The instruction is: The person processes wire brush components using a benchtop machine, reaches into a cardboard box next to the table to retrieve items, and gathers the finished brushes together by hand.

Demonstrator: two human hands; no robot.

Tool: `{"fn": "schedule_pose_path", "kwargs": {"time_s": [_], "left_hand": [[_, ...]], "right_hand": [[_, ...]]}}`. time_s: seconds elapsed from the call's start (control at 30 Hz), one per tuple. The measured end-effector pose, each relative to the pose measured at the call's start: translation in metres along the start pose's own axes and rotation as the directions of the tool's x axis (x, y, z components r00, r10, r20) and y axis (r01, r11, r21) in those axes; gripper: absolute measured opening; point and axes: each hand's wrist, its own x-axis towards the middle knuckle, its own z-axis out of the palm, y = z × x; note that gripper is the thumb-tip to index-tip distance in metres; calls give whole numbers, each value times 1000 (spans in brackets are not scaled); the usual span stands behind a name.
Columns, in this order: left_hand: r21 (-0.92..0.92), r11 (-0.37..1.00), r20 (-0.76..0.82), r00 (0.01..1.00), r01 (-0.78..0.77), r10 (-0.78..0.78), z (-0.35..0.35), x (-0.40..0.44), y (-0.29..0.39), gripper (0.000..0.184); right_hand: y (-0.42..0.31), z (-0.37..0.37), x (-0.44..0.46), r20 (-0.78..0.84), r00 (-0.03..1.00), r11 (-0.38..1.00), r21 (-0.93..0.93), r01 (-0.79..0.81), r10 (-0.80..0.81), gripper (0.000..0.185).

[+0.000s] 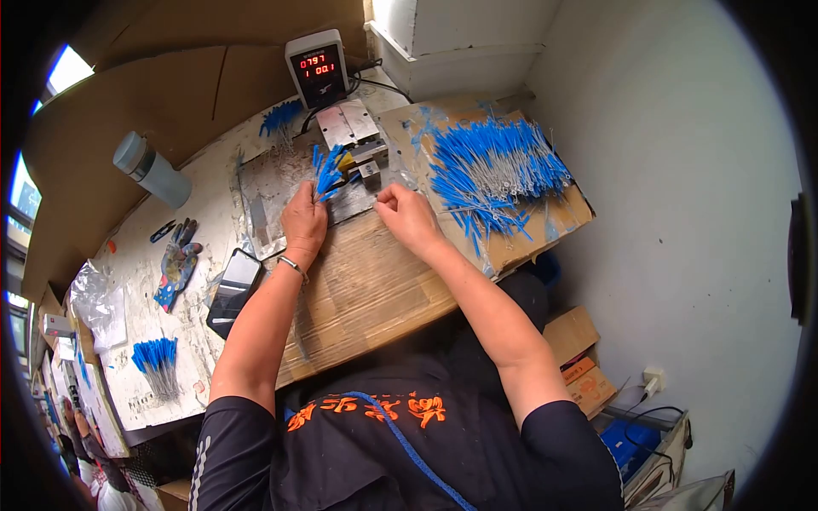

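Note:
My left hand [304,220] is closed round a bunch of blue-tipped sticks [326,173], their blue ends pointing up. Right of it, my right hand [407,217] has its fingers pinched together near the front of a small metal machine [352,128]; whatever is between the fingertips is too small to make out. The machine has a yellow part and a metal block between my two hands. Behind it stands a display box [318,68] with lit red digits. A large pile of blue-tipped wire pieces [498,166] lies on cardboard to the right.
On the left are a bottle [153,170], a patterned glove [177,266], a phone [234,291], small snips [162,231] and another blue-tipped bunch [157,368]. A smaller bunch [281,118] lies beside the display box. A white wall [673,170] bounds the right side.

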Motion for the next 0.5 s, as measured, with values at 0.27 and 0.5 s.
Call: {"fn": "schedule_pose_path", "kwargs": {"time_s": [0.27,0.5], "left_hand": [[75,996,39,999,-39,36,-1,0,2,11],[110,986,91,990,-122,112,-8,-2,10,11]], "right_hand": [[23,-107,-2,-267,958,748,-657,-100,-107,9],[40,-108,-1,-274,961,666,-722,-187,-27,11]]}}
